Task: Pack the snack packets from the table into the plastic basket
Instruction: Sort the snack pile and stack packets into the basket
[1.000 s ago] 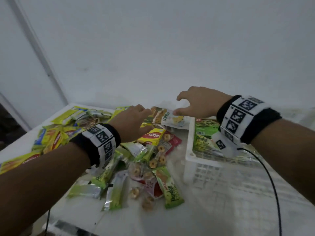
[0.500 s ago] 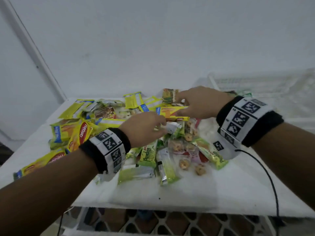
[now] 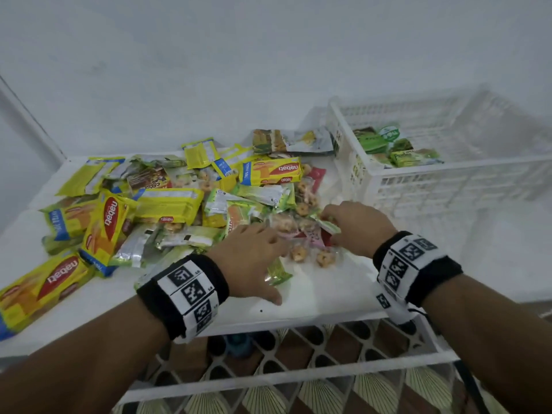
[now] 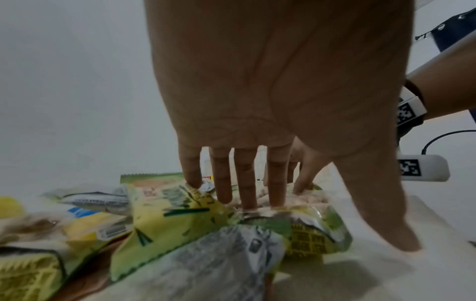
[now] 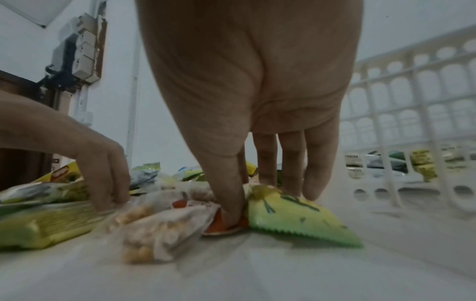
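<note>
Right hand (image 3: 355, 227) pinches a green packet (image 5: 291, 215); left hand (image 3: 251, 255) lies spread on the pile (image 3: 167, 204); the basket (image 3: 433, 186) stands beyond-right, nearest the right hand.

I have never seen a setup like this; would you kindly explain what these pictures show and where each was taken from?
No machine here: a person wears one camera on the head and one on each wrist, on black bands with black-and-white square markers. The head view looks down at both hands; each wrist view looks along its own palm to the fingers. On the white table lies a heap of yellow, green and clear snack packets; a few green packets already lie in the white plastic basket at the right. The left hand rests straight fingers on the heap. The right hand pinches a small green packet between thumb and fingers.
</note>
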### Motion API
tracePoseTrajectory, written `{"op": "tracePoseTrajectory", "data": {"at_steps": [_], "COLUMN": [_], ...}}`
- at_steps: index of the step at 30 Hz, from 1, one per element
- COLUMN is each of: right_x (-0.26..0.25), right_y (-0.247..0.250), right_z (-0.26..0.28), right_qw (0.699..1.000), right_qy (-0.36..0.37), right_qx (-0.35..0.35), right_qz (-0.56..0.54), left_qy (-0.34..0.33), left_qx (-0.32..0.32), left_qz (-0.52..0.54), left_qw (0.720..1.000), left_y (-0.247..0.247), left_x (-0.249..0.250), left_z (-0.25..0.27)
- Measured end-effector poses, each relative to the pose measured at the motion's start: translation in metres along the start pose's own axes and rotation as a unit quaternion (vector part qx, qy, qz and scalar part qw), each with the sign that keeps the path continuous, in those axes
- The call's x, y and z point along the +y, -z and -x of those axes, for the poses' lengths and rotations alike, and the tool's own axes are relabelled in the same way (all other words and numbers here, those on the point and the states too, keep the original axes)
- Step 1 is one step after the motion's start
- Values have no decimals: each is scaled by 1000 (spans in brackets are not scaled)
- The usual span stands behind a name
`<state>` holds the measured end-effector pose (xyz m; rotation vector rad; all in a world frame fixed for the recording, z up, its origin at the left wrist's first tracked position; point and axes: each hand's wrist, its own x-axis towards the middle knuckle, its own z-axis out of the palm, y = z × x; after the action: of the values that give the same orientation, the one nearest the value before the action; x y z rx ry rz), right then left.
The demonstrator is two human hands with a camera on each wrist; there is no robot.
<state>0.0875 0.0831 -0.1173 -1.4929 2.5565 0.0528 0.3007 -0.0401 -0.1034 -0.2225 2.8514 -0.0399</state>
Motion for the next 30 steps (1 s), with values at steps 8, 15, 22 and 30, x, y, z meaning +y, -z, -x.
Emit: {"op": "tracePoseTrajectory", "data": {"at_steps": [8,15,22,30], "right_x": [10,5,-14,-24], "right_y": [-3,6,24,32], "right_z": [-10,-12,-11,0], "right_qw": [999,997,946,877], "right_qy": [23,58,215,253], "right_qx": [2,48,122,58], "right_qz": [-34,-4,-210,-405], "left_qy": [40,101,177,206], "left_qx": [78,346,427,420], "left_qz": [101,223,428,616], "left_qw": [991,906,777,634], "left_y": [-1,1,13,20], "left_x": [11,3,-7,-12], "left_z": [3,5,2,1]}}
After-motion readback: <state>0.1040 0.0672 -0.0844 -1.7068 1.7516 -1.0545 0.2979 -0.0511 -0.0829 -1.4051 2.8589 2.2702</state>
